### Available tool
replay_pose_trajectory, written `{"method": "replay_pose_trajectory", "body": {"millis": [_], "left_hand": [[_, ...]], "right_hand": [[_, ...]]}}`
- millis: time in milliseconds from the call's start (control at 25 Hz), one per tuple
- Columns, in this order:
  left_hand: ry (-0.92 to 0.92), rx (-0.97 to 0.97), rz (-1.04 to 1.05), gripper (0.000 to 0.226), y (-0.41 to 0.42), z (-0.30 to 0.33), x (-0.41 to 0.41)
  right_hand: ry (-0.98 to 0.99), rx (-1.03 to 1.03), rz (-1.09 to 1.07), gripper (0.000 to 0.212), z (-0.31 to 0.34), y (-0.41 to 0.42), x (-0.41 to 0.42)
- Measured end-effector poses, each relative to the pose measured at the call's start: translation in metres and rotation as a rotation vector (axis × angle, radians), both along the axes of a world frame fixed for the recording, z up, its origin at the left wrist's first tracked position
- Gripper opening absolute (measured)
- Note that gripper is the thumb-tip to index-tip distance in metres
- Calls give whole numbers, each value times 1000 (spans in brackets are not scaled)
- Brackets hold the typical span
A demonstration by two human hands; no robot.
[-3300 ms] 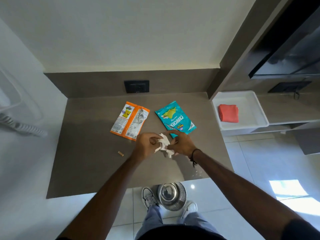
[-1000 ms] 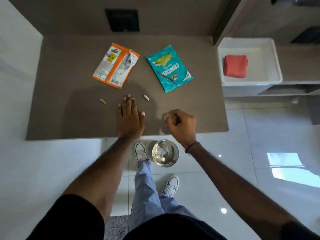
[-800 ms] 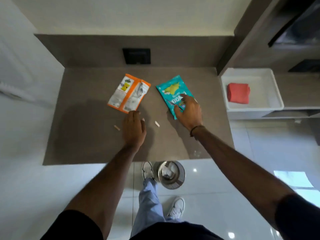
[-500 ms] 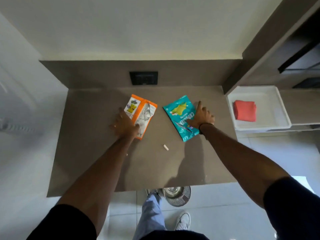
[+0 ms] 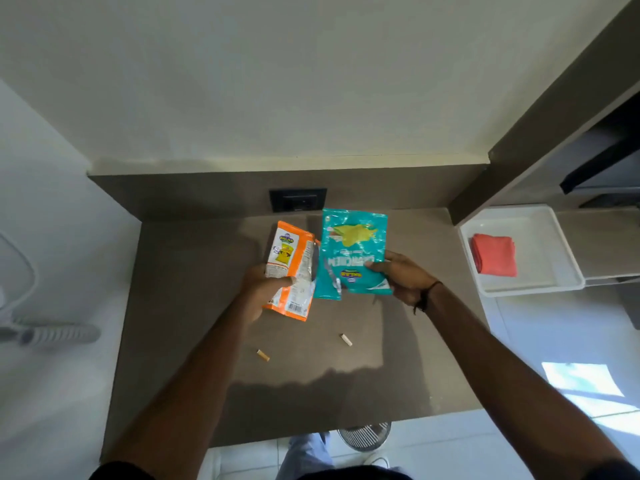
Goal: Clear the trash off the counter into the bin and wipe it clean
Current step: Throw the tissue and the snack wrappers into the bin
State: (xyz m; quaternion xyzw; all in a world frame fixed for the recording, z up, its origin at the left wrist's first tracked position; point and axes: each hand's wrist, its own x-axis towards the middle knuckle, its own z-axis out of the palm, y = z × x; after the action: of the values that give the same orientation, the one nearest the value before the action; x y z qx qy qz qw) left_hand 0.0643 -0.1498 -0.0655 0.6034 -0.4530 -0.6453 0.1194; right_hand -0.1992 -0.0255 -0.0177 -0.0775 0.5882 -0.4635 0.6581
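My left hand (image 5: 260,289) grips an orange snack wrapper (image 5: 292,265), lifted off the brown counter (image 5: 180,306). My right hand (image 5: 403,277) holds a teal snack wrapper (image 5: 351,251) raised right beside it, the two wrappers nearly touching. Two small cigarette-butt-like scraps lie on the counter nearer me: an orange-tipped one (image 5: 263,355) and a white one (image 5: 346,339). The metal mesh bin (image 5: 364,436) stands on the floor under the counter's front edge, mostly hidden by it.
A white tray (image 5: 554,237) at the right holds a folded red cloth (image 5: 494,253). A black wall socket (image 5: 298,199) sits in the backsplash. A white wall borders the counter on the left. My shoes and legs are by the bin.
Both hands have picked the wrappers up from the counter, where they lay flat half a second ago. Earlier, crumpled white paper went into the bin.
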Motion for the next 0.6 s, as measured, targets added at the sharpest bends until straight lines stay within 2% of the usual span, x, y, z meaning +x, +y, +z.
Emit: {"method": "replay_pose_trajectory", "body": {"millis": [120,280,440,600], "left_hand": [[222,28,16,28,6,7,1],[433,102,17,32,12,18,12],[440,225,151,43,33,33,17],[380,67,-27,64,85,61,17]], "right_hand": [[4,15,100,41,-2,-24,41],[172,122,181,39,-4,-36,83],[317,90,218,43,12,-20,95],[378,52,275,43,31,23,102]]}}
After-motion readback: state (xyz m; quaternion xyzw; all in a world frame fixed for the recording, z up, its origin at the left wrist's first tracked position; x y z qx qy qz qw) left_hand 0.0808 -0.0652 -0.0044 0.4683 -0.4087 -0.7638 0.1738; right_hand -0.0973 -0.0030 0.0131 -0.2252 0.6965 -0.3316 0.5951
